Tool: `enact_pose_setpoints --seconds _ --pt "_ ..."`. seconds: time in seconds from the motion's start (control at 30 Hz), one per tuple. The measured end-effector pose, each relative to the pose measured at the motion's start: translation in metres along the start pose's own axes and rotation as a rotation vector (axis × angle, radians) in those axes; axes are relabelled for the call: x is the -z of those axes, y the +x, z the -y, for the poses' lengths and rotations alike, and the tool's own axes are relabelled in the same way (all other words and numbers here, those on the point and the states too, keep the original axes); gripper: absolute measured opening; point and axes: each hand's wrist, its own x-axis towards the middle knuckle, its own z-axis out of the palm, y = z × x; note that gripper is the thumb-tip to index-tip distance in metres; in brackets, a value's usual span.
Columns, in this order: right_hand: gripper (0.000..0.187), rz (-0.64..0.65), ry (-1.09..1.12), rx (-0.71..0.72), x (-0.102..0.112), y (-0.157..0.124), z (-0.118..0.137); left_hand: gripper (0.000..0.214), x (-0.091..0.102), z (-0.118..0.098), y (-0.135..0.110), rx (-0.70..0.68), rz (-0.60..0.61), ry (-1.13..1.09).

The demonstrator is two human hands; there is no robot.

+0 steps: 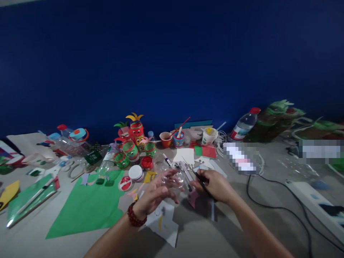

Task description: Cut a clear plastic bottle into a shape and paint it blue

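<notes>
My left hand (157, 191), with a red bead bracelet on its wrist, curls round a clear plastic bottle piece (173, 178) held just above the table. My right hand (215, 185) grips a thin black tool (200, 181), whose tip points at the clear piece; I cannot tell what kind of tool it is. Under the hands lie white and grey paper scraps (163, 222). A large green paper sheet (88, 206) lies to the left of my left arm.
Painted bottle figures (135, 138), paint jars (136, 173), cups with brushes (178, 138) and a water bottle (244, 125) stand along the blue wall. A black cable (268, 206) and a white power strip (314, 202) lie at right. Foil-wrapped green sheets (29, 199) lie at left.
</notes>
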Motion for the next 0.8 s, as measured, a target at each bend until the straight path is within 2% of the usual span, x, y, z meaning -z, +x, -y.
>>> enact_pose_setpoints --seconds 0.3,0.47,0.8 --pt "0.039 0.001 -0.009 -0.006 -0.002 0.000 -0.001 0.066 0.005 0.010 0.003 -0.051 0.020 -0.146" --pt "0.034 0.027 -0.031 -0.015 0.001 -0.001 0.004 0.058 0.010 0.015 0.004 -0.032 -0.002 -0.197" --pt "0.033 0.025 -0.030 -0.003 -0.001 -0.002 0.003 0.064 0.010 0.015 0.007 -0.070 -0.094 -0.106"
